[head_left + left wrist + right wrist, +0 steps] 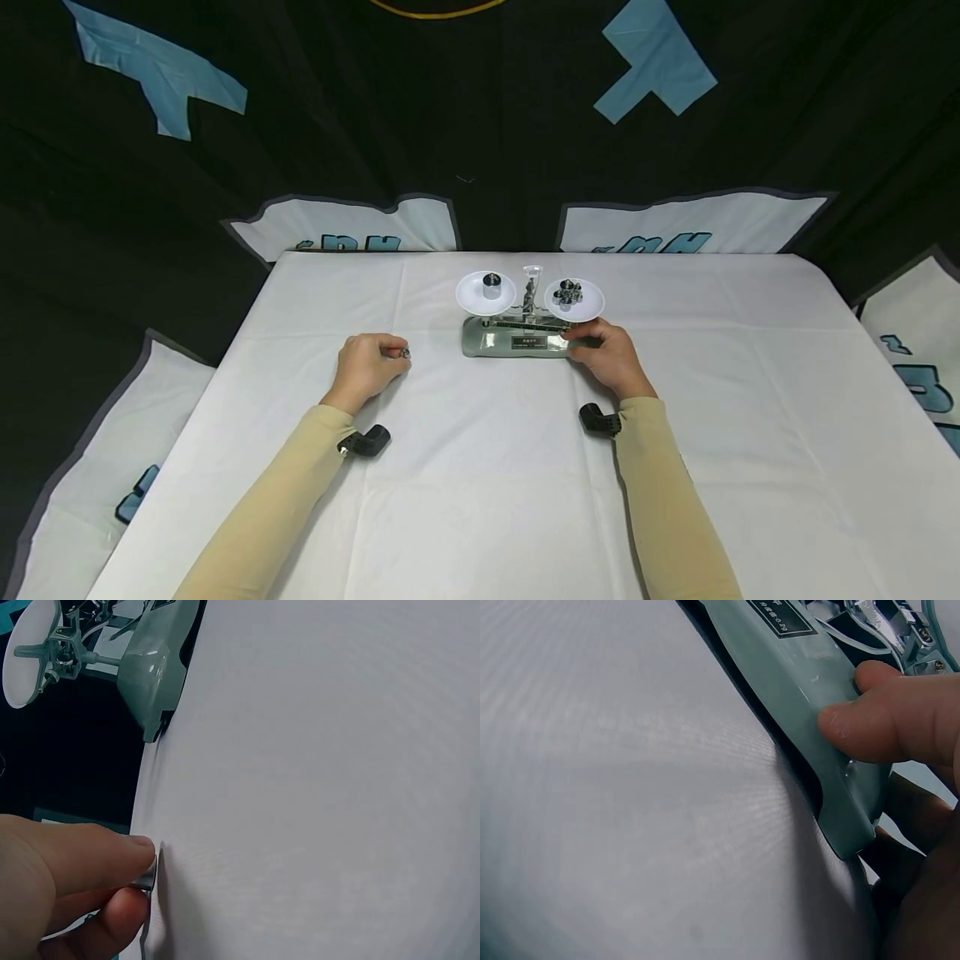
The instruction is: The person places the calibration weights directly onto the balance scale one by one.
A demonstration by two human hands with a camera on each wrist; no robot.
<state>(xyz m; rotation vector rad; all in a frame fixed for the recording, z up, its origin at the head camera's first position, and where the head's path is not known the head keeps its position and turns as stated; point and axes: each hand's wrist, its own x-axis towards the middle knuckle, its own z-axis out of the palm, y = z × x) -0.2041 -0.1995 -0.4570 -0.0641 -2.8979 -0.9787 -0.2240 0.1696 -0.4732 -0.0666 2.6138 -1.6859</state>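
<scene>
A green-grey balance scale (495,339) with two white pans stands toward the table's far side. My right hand (611,358) grips the right end of its base; in the right wrist view the thumb (870,727) lies on the base's front face and other fingers reach behind. Left of the scale, just above the cloth, my left hand (363,367) pinches a small metal weight (148,879), mostly hidden by the fingers. One larger metal weight (492,286) sits upright on the left pan (468,298). Several small metal weights (567,292) cluster on the right pan (592,306).
A white cloth (480,467) with faint creases covers the table. Dark curtains (420,108) with blue shapes hang behind its far edge. Each wrist wears a small black camera, such as the left wrist camera (366,442).
</scene>
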